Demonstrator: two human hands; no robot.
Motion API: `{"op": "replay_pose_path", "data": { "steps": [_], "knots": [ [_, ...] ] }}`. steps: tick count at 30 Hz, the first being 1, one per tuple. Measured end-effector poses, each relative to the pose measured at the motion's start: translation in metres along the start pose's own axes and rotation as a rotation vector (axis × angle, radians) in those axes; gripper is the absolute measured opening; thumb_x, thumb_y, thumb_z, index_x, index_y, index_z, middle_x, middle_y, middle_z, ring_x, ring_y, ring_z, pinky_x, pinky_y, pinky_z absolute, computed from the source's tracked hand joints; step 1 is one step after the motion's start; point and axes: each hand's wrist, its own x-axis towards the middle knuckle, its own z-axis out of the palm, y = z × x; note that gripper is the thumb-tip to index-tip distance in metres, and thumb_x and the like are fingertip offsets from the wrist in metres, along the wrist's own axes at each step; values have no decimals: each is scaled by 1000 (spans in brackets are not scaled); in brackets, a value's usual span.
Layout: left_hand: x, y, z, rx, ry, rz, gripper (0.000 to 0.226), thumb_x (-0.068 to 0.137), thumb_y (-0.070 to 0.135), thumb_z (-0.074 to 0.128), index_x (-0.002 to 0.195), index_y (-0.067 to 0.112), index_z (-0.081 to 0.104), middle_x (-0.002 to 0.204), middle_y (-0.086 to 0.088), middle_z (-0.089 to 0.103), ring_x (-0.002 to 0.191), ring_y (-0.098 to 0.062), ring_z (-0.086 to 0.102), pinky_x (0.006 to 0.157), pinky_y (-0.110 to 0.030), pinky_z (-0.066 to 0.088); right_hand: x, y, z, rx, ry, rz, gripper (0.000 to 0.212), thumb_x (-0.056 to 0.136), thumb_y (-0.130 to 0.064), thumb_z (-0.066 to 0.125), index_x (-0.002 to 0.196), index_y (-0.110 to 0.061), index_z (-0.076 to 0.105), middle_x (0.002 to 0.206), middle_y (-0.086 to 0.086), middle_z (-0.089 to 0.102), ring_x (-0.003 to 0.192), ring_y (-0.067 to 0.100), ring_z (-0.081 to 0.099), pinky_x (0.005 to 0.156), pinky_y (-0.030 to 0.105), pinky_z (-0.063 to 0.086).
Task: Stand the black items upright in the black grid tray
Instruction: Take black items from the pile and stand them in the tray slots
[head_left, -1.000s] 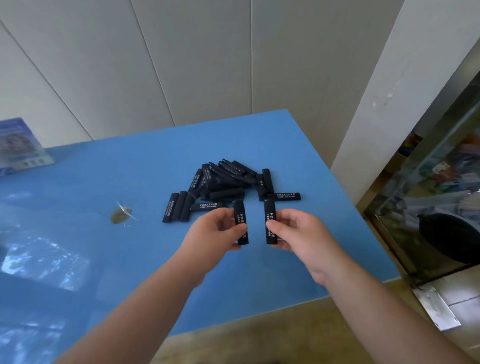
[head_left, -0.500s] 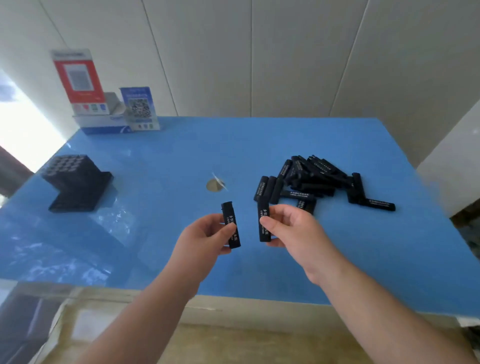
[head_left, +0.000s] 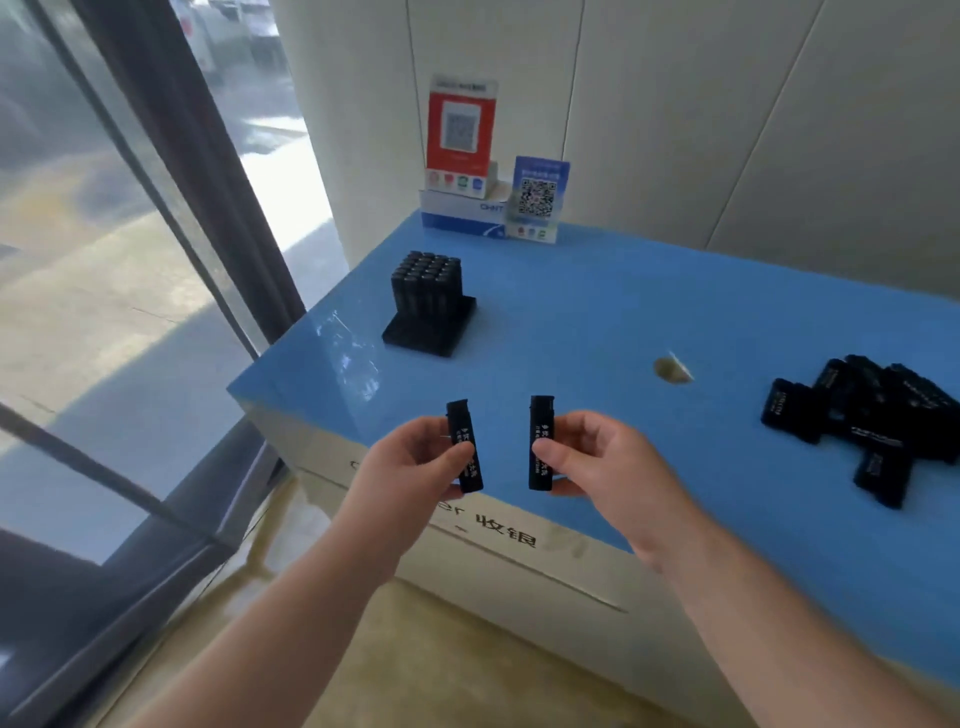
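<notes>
Left hand (head_left: 415, 462) pinches one black item (head_left: 464, 446) upright; right hand (head_left: 597, 462) pinches another (head_left: 541, 441), hands side by side, slightly apart. Black grid tray (head_left: 430, 327) sits on the blue counter (head_left: 597, 322) beyond the left hand, apparently part-filled with standing items, though it's blurry. Loose pile (head_left: 862, 415) lies right of the right hand.

The blue surface (head_left: 649, 322) looks smooth and glossy, mirroring window light. The black items (head_left: 862, 415) and the grid tray (head_left: 431, 332) look like matt black plastic with white print. The two signs (head_left: 460, 135) look like glossy printed card.
</notes>
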Motion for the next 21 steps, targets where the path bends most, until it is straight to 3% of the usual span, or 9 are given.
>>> {"op": "replay_pose_path", "data": {
  "steps": [5, 9, 13, 18, 21],
  "knots": [
    [9, -7, -38, -20, 34, -16, 20, 92, 10, 65, 109, 19, 68, 98, -3, 73, 82, -17, 73, 70, -25, 58, 24, -7, 40, -5, -18, -9, 18, 93, -10, 69, 108, -18, 69, 99, 14, 73, 89, 20, 74, 77, 24, 60],
    [31, -5, -53, -41, 40, -39, 22, 91, 9, 66, 108, 24, 65, 100, -5, 70, 85, -22, 73, 75, -34, 60, 54, -7, 56, -2, -36, -9, 13, 93, -12, 69, 105, -16, 70, 101, 6, 76, 91, 18, 74, 79, 26, 60],
    [66, 0, -66, -46, 59, -57, 16, 93, 10, 63, 107, 18, 65, 103, -8, 71, 88, -22, 74, 81, -43, 60, 95, -11, 65, 7, -69, -20, 10, 94, -15, 68, 103, -14, 70, 97, 4, 76, 89, 18, 75, 82, 29, 60],
    [115, 12, -79, -96, 97, -36, 13, 96, 8, 59, 108, 9, 63, 100, -8, 75, 87, -22, 74, 77, -35, 60, 146, -21, 75, 21, -66, -28, 9, 95, -11, 67, 104, -12, 69, 96, 8, 76, 91, 24, 73, 80, 31, 61],
    [140, 18, -80, -102, 105, -3, 19, 95, 5, 60, 110, 17, 60, 94, -7, 74, 85, -22, 75, 75, -33, 61, 168, -25, 77, -5, -54, -46, 15, 94, -9, 67, 107, -17, 70, 101, 15, 72, 96, 28, 71, 85, 37, 61]
  ]
}}
